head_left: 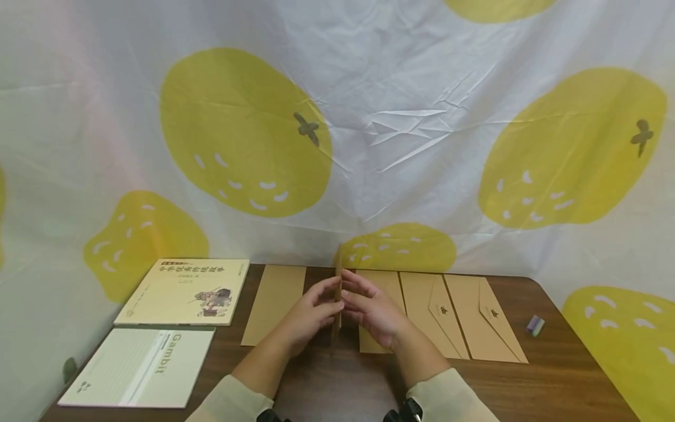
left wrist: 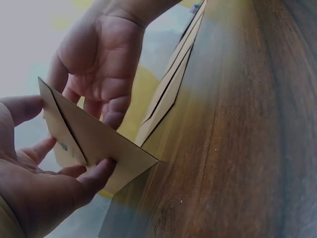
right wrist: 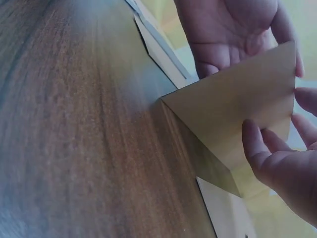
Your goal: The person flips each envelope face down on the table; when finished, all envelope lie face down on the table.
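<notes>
A patterned cloth [head_left: 406,76] hung behind the brown table [head_left: 554,375]. On the left lay the cream book [head_left: 179,293], with the white book [head_left: 137,369] nearer. Four flat envelopes [head_left: 274,305] were there — one left, three right. Between these, a fifth envelope [left wrist: 99,144] stood upright — the left hand [head_left: 311,310] and the right hand [head_left: 379,313] grasped it by fingertips, thumbs on opposite faces. Rightmost lay a small block [head_left: 535,325].

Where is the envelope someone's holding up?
In the head view, the upright envelope is near the middle, held between the left hand and right hand, just left of three flat brown envelopes.
</notes>
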{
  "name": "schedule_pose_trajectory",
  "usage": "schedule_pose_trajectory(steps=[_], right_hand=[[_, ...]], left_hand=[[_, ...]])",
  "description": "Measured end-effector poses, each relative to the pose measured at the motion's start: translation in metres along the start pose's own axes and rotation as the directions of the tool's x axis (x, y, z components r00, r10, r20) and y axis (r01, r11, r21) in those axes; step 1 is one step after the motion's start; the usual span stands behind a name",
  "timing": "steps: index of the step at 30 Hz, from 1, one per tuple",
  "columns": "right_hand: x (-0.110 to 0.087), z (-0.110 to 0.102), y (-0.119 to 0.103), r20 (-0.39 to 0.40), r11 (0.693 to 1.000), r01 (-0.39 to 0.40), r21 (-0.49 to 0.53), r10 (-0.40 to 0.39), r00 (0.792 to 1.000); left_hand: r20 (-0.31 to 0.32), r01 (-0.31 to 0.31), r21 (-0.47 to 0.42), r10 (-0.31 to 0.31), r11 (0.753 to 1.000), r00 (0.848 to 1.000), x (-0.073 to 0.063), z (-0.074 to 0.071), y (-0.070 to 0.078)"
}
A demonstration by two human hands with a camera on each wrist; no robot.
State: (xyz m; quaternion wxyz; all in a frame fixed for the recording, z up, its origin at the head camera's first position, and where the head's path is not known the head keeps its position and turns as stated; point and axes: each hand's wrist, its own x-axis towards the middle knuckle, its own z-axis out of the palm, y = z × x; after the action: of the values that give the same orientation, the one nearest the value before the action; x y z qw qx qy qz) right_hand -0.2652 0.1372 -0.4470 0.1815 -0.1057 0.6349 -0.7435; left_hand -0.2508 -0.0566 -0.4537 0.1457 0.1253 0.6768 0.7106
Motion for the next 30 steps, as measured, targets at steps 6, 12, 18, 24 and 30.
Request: schedule_pose_trajectory(steps=[6, 12, 18, 24, 30], right_hand=[[0.002, -0.001, 0.006, 0.028, 0.999, -0.032, -0.026, 0.033, 0.999], [0.002, -0.003, 0.010, -0.004, 0.996, -0.078, -0.043, 0.078, 0.997], [0.001, -0.005, 0.012, -0.067, 0.996, -0.092, -0.009, 0.092, 0.994], [0.001, -0.007, 0.012, -0.099, 0.998, -0.065, -0.004, 0.064, 0.993], [0.001, -0.009, 0.011, -0.104, 0.998, -0.063, 0.009, 0.063, 0.993]], left_hand=[[0.019, -0.023, -0.093, 0.025, 0.995, 1.000, 0.001, -0.006, 0.002], [-0.018, -0.039, -0.059, 0.038, 0.998, 0.999, 0.000, -0.016, 0.005], [-0.100, -0.064, -0.028, 0.061, 0.998, 0.993, 0.000, -0.021, 0.006], [-0.198, -0.011, 0.058, 0.023, 0.998, 0.980, -0.001, -0.026, 0.005], [-0.281, 0.051, 0.158, -0.004, 0.986, 0.960, -0.003, -0.031, -0.001]])
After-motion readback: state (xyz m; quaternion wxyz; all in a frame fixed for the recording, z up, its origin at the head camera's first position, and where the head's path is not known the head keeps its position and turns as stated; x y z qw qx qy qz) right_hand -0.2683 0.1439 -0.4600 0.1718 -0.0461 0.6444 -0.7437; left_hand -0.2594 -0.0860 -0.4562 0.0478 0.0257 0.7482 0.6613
